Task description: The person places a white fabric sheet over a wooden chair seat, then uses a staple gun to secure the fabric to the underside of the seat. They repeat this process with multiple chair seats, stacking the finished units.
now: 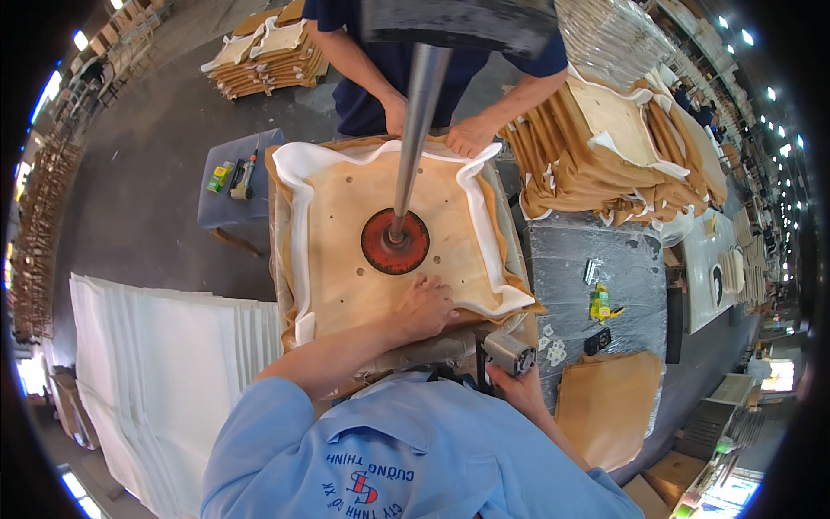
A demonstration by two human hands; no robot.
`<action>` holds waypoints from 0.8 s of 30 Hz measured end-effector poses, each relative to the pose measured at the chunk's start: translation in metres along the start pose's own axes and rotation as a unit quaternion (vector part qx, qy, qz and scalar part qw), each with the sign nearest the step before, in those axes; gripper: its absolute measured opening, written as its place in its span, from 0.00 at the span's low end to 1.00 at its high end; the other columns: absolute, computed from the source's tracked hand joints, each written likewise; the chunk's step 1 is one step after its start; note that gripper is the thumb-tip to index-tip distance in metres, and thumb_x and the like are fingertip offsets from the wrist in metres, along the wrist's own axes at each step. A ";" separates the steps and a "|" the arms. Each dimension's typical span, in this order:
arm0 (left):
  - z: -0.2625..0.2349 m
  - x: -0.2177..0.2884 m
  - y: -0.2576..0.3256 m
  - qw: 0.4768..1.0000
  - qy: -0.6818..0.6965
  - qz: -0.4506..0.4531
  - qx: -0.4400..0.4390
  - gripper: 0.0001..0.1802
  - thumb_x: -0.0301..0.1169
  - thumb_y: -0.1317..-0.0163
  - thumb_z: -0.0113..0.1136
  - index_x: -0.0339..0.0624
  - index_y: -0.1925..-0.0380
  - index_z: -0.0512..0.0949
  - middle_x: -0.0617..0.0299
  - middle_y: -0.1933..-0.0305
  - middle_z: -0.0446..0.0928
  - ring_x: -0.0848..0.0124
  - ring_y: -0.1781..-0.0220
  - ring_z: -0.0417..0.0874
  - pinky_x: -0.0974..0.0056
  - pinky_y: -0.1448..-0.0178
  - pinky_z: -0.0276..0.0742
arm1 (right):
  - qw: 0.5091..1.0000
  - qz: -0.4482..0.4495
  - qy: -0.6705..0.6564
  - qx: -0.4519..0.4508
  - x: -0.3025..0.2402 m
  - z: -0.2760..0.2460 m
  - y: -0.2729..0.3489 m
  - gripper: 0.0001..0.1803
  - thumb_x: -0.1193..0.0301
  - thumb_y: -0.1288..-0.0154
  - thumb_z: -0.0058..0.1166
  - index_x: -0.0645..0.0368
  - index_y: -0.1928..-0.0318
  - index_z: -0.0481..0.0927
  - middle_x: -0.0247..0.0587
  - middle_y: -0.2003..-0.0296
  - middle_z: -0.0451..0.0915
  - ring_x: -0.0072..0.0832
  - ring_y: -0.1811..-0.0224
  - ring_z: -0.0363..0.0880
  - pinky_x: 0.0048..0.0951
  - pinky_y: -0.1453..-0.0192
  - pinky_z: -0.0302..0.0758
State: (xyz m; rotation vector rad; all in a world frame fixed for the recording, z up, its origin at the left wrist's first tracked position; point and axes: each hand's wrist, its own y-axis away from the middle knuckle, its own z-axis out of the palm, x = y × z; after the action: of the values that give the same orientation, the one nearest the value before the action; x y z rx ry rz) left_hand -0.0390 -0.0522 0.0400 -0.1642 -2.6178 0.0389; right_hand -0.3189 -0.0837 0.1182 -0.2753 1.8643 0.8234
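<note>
A pale wooden seat board lies in front of me, with white padding and a brown cover folded up around its edges. The red round pad of a metal press rod rests on the board's middle. At the near edge, my left hand lies on the board with its fingers curled; what they pinch is hidden. My right hand grips a grey staple gun just off the near right corner. Across from me, a co-worker's hands touch the far edge of the padding.
White padding sheets are stacked at left. A blue stool bears a tool and a small box. The plastic-covered table at right holds a yellow-green box and brown sheets. Covered boards are piled behind it.
</note>
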 end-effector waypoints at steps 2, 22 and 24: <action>0.001 -0.004 -0.002 1.000 0.029 -0.009 0.003 0.15 0.44 0.32 0.63 0.47 0.68 0.89 0.60 0.57 0.82 0.60 0.42 0.75 0.48 0.34 0.62 | 0.999 0.031 0.018 -0.004 -0.006 0.005 -0.008 0.15 0.68 0.32 0.70 0.63 0.50 0.85 0.33 0.72 0.85 0.18 0.72 0.81 0.26 0.67 0.77; 0.018 -0.008 -0.003 0.985 0.088 -0.094 0.113 0.14 0.43 0.37 0.67 0.46 0.71 0.91 0.58 0.58 0.80 0.58 0.43 0.74 0.52 0.34 0.65 | 0.972 0.134 0.184 -0.054 -0.054 0.027 -0.087 0.16 0.61 0.30 0.69 0.65 0.63 0.86 0.34 0.80 0.82 0.20 0.80 0.79 0.28 0.75 0.75; 0.016 -0.007 -0.003 0.986 0.090 -0.100 0.099 0.14 0.42 0.37 0.67 0.45 0.71 0.91 0.59 0.59 0.80 0.59 0.44 0.74 0.53 0.36 0.65 | 0.972 0.134 0.186 -0.055 -0.057 0.030 -0.089 0.16 0.62 0.31 0.69 0.65 0.62 0.86 0.34 0.80 0.81 0.20 0.81 0.79 0.28 0.76 0.75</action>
State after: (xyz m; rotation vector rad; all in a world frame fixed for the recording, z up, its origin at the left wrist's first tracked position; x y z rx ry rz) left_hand -0.0413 -0.0559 0.0229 0.1576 -2.4196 0.2051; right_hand -0.2249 -0.1402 0.1249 -0.2624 2.2424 1.1224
